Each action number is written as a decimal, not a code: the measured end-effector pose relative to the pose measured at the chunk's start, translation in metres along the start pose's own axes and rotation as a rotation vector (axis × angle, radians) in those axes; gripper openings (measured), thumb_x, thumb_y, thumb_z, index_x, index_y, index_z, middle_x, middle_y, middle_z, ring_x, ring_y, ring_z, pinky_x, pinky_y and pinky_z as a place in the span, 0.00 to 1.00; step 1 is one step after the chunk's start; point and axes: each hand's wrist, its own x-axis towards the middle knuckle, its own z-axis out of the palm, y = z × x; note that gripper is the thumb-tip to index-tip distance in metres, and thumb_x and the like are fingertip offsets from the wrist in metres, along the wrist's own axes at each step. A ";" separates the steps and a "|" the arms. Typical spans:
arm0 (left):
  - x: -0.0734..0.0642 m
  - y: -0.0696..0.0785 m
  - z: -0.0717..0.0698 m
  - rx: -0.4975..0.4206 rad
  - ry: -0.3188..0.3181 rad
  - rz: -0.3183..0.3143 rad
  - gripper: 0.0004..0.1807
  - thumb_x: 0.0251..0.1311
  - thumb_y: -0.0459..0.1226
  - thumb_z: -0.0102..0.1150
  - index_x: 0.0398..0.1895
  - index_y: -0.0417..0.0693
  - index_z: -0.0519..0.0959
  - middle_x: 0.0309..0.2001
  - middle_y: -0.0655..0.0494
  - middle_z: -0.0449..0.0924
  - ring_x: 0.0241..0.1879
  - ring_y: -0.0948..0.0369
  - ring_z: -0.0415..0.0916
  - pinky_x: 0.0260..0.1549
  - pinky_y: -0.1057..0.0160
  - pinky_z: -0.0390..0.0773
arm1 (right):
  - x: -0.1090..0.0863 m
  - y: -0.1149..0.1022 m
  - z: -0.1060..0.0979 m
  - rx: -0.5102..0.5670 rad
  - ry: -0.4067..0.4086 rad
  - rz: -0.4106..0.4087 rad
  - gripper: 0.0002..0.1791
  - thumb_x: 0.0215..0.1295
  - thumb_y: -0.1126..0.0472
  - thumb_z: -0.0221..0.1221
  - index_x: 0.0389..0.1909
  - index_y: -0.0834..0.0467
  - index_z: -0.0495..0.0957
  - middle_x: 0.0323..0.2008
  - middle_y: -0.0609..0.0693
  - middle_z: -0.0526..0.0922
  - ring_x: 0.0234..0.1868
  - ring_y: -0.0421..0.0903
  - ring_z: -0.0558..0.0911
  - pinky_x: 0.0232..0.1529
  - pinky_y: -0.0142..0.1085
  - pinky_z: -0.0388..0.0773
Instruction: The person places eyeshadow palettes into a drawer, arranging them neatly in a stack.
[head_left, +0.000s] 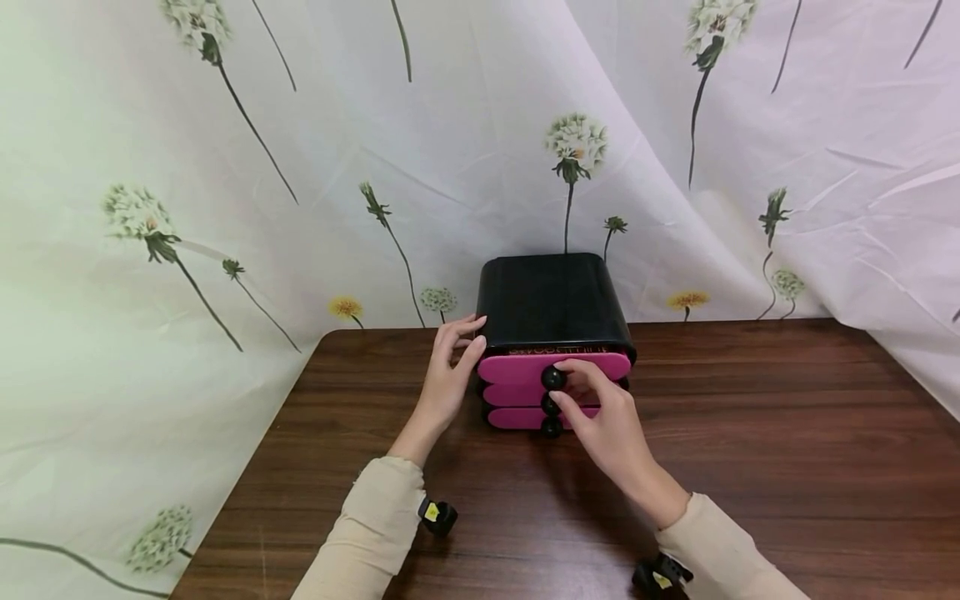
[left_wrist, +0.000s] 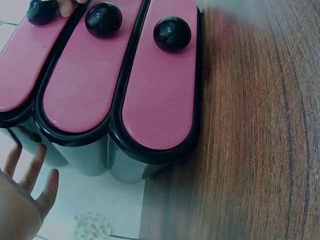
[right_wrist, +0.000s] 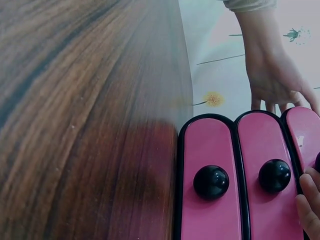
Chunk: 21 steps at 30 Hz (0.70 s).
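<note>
A small black cabinet with pink drawer fronts stands on the wooden table. Each front bears a round black knob. My right hand pinches the top drawer's knob, index finger above and thumb below. That top drawer stands slightly out, and a strip with orange markings shows behind its upper edge. The middle knob and bottom knob are untouched. Against the cabinet's left side rests my left hand, fingers extended; the right wrist view shows this left hand too.
Brown wooden table extends around the cabinet. Behind it hangs a white cloth printed with dandelions. A black wrist device is strapped at the left sleeve, another wrist device at the right.
</note>
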 end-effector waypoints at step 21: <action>-0.012 0.034 -0.001 0.014 0.002 -0.005 0.22 0.74 0.37 0.46 0.67 0.39 0.70 0.68 0.43 0.61 0.56 0.48 0.65 0.51 0.54 0.65 | 0.003 0.003 -0.001 -0.009 -0.036 0.002 0.22 0.59 0.70 0.68 0.54 0.57 0.78 0.38 0.47 0.84 0.39 0.41 0.82 0.40 0.36 0.80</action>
